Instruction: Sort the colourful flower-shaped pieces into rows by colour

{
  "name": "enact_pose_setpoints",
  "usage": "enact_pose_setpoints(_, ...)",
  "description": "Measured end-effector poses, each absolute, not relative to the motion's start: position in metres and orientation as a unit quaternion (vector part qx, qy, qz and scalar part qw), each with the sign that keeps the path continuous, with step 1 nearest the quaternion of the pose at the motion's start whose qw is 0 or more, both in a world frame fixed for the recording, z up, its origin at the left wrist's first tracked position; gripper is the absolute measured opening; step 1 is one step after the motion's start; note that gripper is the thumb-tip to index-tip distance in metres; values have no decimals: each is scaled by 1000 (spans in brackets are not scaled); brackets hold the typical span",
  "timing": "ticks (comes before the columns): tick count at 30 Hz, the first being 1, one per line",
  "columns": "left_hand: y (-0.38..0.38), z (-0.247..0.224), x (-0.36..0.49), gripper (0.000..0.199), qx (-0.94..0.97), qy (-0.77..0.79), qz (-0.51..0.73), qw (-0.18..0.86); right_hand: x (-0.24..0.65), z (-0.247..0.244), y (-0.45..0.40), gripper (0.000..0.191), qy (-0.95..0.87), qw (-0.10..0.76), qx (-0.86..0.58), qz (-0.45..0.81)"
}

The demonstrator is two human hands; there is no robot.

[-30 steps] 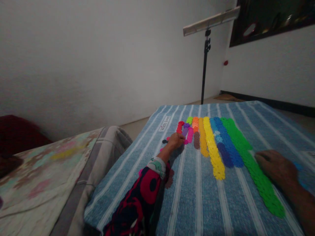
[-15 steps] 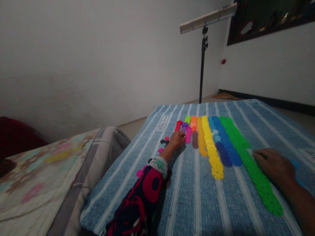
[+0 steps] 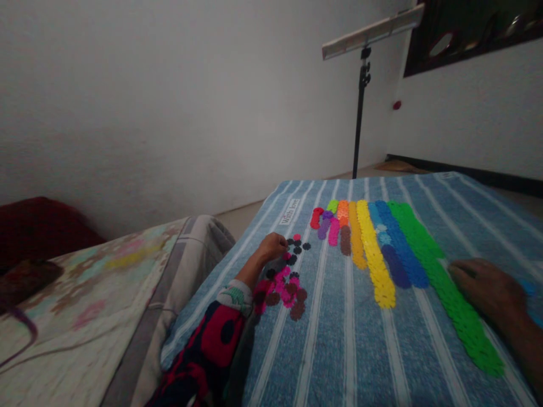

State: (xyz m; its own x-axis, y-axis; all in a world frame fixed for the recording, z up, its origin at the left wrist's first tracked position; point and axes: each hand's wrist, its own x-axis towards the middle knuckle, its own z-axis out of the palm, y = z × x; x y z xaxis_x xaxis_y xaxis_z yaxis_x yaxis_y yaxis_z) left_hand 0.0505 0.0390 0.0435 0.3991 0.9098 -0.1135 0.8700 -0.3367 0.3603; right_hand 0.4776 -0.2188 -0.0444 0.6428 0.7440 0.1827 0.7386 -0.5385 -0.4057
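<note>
My left hand [image 3: 272, 247] is at the left of the striped cloth, its fingers bent down and pressed together beside a loose pile of small flower-shaped discs. In that pile lie black discs [image 3: 297, 250], pink discs [image 3: 283, 277] and brown discs [image 3: 298, 308]. Whatever the fingertips pinch is hidden. My right hand [image 3: 487, 288] rests beside the long green row of discs [image 3: 460, 316], fingers curled, with their undersides out of sight. Between the hands run overlapping rows: yellow [image 3: 375, 260], blue [image 3: 403, 249], dark blue [image 3: 395, 267], brown [image 3: 345, 240], magenta [image 3: 334, 232] and red [image 3: 316, 217].
The blue striped cloth [image 3: 326, 350] covers the work surface. At the left is a bed-like surface with a patterned cover [image 3: 106, 299]. A light panel on a black stand [image 3: 358, 118] rises behind. Blue discs [image 3: 527, 287] lie partly behind my right hand.
My left hand has moved left from the magenta row to the loose pile, uncovering more pink, black and brown discs. The view has shifted slightly left; my right hand stays beside the green row.
</note>
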Motion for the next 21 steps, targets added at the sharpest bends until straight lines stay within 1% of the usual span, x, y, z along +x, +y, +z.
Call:
enact_pose_setpoints(6, 32, 30, 35, 25, 799, 555, 35, 229, 478, -44, -220, 52, -415, 237, -878, 24)
enact_pose_setpoints(11, 31, 27, 37, 22, 790, 560, 45, 246, 480, -49, -219, 50, -422, 251, -871, 15)
enact_pose_setpoints(15, 31, 27, 38, 14, 780, 560, 77, 267, 482, -53, -219, 51, -420, 247, -873, 1)
enact_pose_setpoints(21, 34, 33, 41, 20, 742, 572, 120, 329, 482, -55, -218, 49, -435, 257, -863, -12)
